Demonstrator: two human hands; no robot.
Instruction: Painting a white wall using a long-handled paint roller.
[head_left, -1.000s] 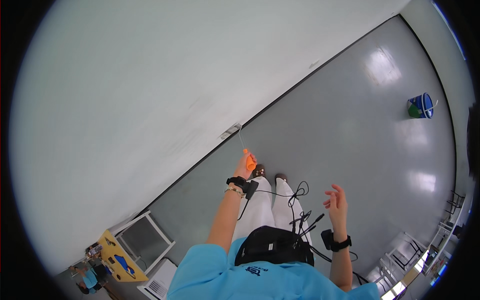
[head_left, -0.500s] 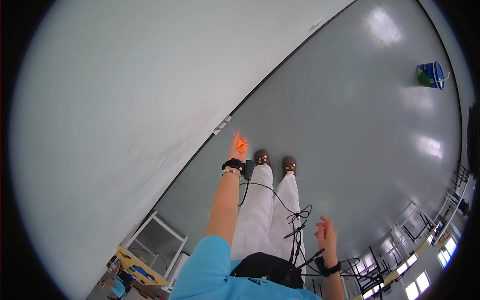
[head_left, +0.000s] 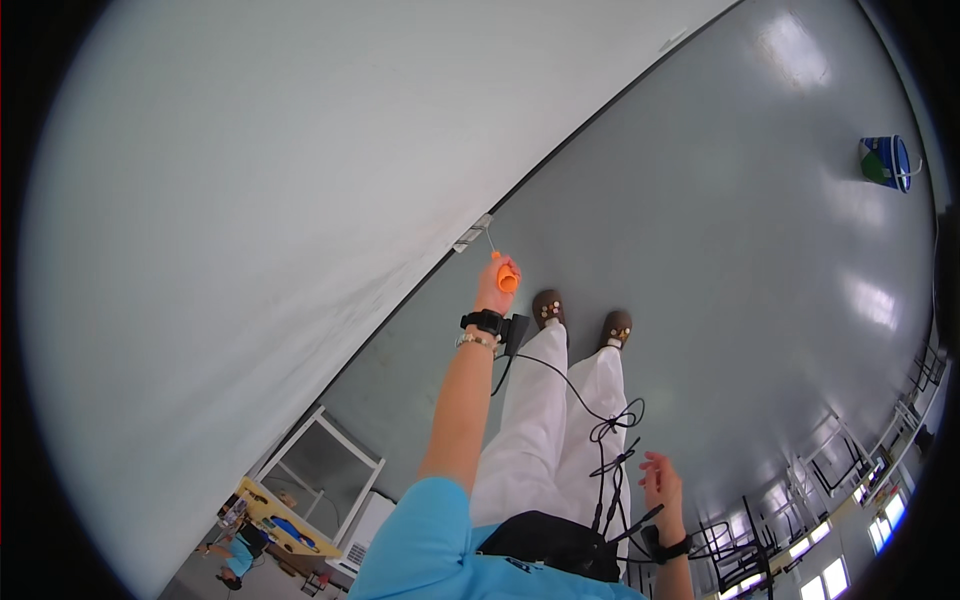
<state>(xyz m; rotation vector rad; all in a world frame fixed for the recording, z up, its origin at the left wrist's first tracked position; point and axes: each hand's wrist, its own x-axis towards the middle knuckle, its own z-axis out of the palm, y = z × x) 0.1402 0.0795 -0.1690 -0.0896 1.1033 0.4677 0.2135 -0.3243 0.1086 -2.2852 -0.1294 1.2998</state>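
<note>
My left hand (head_left: 497, 287) is wrapped around the orange handle of a paint roller (head_left: 508, 281), with the arm stretched out ahead of me. A thin metal rod runs from the handle to the whitish roller head (head_left: 473, 234), which lies low at the foot of the pale wall (head_left: 250, 200), by the dark skirting line. Whether it presses on the wall I cannot tell. At my right side, my right hand (head_left: 662, 485) hangs with loosely bent fingers apart and nothing in it.
A blue and green bucket (head_left: 885, 163) stands on the grey floor (head_left: 720, 220) at the far right. Black cables (head_left: 612, 425) dangle before my legs. A white-framed stand (head_left: 325, 470) and a yellow table (head_left: 285, 520) are at the lower left, where another person (head_left: 235, 560) shows. Stacked furniture (head_left: 735, 545) is at lower right.
The whole view has shifted, so most things sit further right. The roller, still in my left hand, appears a little higher, and more of its rod shows. My right hand stays by my side.
</note>
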